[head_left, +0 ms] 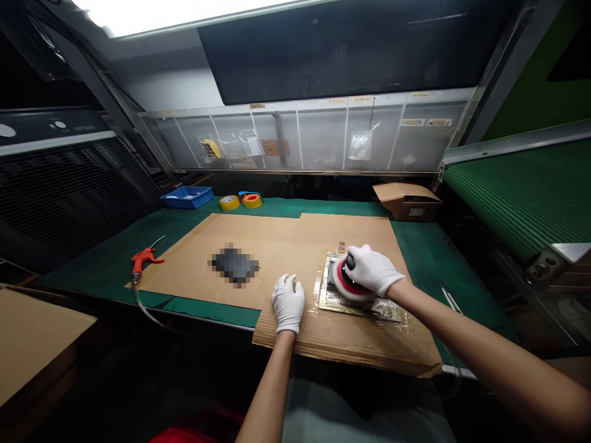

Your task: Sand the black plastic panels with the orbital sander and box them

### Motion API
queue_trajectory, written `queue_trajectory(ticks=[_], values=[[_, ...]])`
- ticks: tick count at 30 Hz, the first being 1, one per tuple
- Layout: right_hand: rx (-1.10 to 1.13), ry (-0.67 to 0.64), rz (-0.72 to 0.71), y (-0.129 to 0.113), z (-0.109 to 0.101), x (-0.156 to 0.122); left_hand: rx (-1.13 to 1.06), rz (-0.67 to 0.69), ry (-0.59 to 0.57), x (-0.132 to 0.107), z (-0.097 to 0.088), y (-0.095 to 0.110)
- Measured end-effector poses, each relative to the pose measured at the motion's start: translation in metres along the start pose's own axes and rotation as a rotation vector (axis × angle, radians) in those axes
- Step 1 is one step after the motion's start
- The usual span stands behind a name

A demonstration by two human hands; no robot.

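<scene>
My right hand (373, 271), in a white glove, grips the black top of a round polisher (347, 280) with a red ring and a pale pad. The pad lies over a framed flat panel (330, 301) taped down on the cardboard (295, 246); part of the panel is hidden under the polisher. My left hand (289, 303), also gloved, rests on the cardboard to the left of the panel with its fingers stretched out, holding nothing. Farther left on the cardboard is a dark flat object (235, 264), blurred by pixelation.
An orange air blow gun (144, 261) with a hose lies at the left. Along the back stand a blue tray (187, 197), yellow tape rolls (229, 202) and an open cardboard box (410, 202). At the right are tweezers (451, 299) and a green conveyor belt (526, 191).
</scene>
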State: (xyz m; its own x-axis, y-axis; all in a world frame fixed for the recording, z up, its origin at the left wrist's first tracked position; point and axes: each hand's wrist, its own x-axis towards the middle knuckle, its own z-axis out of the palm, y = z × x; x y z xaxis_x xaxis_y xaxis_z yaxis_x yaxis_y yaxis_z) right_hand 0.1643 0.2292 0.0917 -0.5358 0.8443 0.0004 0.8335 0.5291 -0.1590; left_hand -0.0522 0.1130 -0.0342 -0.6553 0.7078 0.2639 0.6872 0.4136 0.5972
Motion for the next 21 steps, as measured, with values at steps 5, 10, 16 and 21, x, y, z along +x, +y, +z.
queue_trajectory(ticks=[5,10,16,21], values=[[0.027,0.021,-0.041,-0.025,0.004,0.015,0.006,0.009,-0.017,0.001,0.000,-0.001],[0.037,0.052,0.027,-0.018,0.004,0.021,0.011,0.020,-0.032,0.002,-0.001,-0.002],[0.029,0.040,0.031,0.025,0.003,-0.009,0.006,0.013,-0.041,0.004,-0.002,0.001],[-0.018,0.064,0.123,0.046,0.002,-0.031,0.007,0.011,-0.058,0.003,-0.002,0.002]])
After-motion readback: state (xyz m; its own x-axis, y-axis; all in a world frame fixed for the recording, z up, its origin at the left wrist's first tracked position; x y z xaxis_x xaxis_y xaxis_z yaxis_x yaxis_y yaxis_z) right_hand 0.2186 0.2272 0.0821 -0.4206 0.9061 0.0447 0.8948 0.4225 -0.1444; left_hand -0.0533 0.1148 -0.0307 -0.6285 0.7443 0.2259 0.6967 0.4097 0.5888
